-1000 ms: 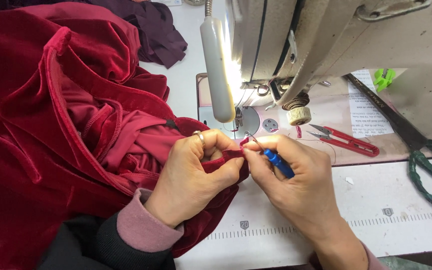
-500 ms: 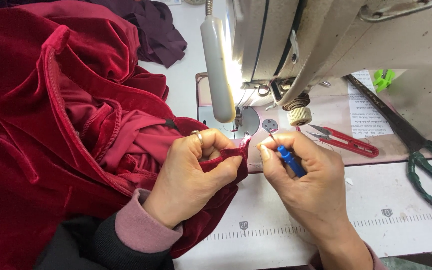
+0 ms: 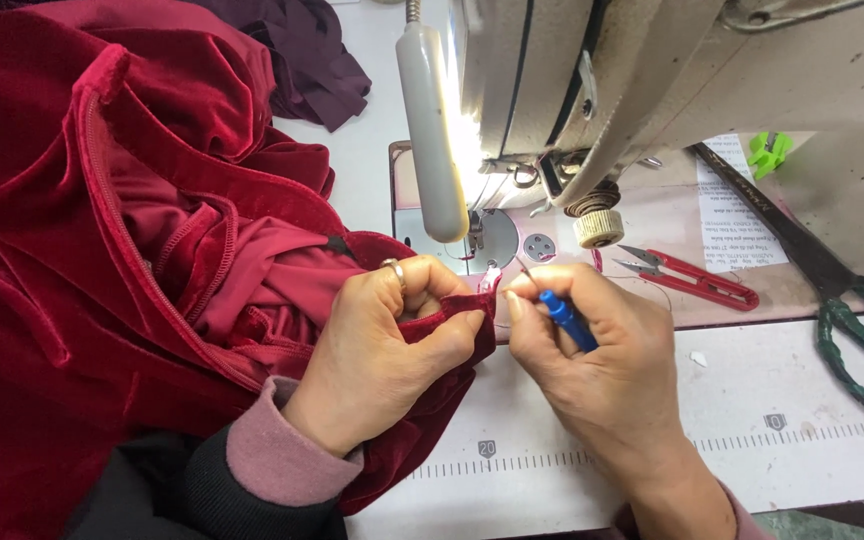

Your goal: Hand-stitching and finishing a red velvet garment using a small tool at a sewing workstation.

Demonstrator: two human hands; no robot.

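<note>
- Nearest the camera, a dusty-pink cuff (image 3: 287,455) over a black sleeve leads up to the left hand (image 3: 387,350), which is curled shut, thumb and fingers pinching a folded edge of the red velvet garment (image 3: 102,260); a ring sits on one finger.
- The right hand (image 3: 592,375) is just beside it, fingers pressed together around a blue-handled seam ripper (image 3: 564,318), whose thin metal tip points up and left toward the pinched velvet edge.
- Both hands rest over the white table (image 3: 752,440), which has a printed ruler strip running along its near part.
- The velvet garment spreads across the whole left side, bunched in deep folds, with a stitched seam running diagonally through it; the part being worked lies between the two hands, right in front of the needle plate.
- Just past the right hand, small red thread snips (image 3: 692,278) lie on the table.
- To the far right, large scissors with dark green handles (image 3: 852,320) lie diagonally, blades pointing up and left across a printed paper sheet.
- Behind the hands stands the cream sewing machine (image 3: 652,90), with a lit tube-shaped lamp (image 3: 432,130) hanging in front of its needle area.
- Farthest back, a dark purple cloth (image 3: 312,60) lies at the table's top edge, and a bright green clip (image 3: 770,152) sits beside the machine.
</note>
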